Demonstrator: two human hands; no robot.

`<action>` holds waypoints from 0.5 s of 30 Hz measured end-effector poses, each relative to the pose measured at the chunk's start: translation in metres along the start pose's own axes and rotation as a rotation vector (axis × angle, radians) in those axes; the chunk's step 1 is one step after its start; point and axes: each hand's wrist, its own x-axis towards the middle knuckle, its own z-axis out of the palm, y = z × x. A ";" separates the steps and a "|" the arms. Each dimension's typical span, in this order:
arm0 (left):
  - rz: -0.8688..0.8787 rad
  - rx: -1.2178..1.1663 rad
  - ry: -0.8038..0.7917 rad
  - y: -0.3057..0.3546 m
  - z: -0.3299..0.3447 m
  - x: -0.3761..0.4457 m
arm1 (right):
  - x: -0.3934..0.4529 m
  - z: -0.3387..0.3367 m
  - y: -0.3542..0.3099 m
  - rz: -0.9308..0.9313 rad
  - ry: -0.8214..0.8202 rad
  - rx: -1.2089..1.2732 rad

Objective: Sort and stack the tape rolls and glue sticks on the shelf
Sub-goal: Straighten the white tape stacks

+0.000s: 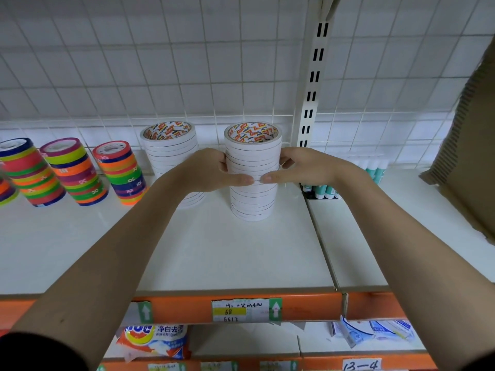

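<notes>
Hands grip white tape stack (253,170) from both sides: L hand (211,170) & R hand (302,168), thumbs meeting at front. Stack stands mid-shelf (227,250), near back; 2nd stack (171,145) just left, glue sticks (375,170) right.

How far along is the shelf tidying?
Done, it seems: three coloured tape stacks and one white tape stack stand in a row. In hand: left hand and right hand grip a second white stack. Left: the glue sticks, clustered behind the right arm.
</notes>
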 end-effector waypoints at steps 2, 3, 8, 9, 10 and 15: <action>0.001 0.005 0.006 0.001 -0.001 0.002 | 0.001 0.000 0.001 0.020 -0.056 -0.015; -0.001 0.004 0.005 0.001 -0.001 0.002 | 0.001 0.002 0.001 0.019 -0.084 -0.025; -0.002 -0.016 0.007 0.000 0.001 0.002 | 0.002 0.006 0.003 0.012 -0.060 -0.044; -0.005 -0.008 0.004 0.000 0.000 0.001 | 0.001 0.005 0.004 0.026 -0.064 -0.049; -0.010 0.014 0.000 0.000 0.000 0.001 | 0.000 0.005 0.004 0.047 -0.081 -0.056; -0.025 0.165 -0.038 -0.002 -0.003 0.001 | 0.002 0.007 0.006 0.062 -0.126 -0.144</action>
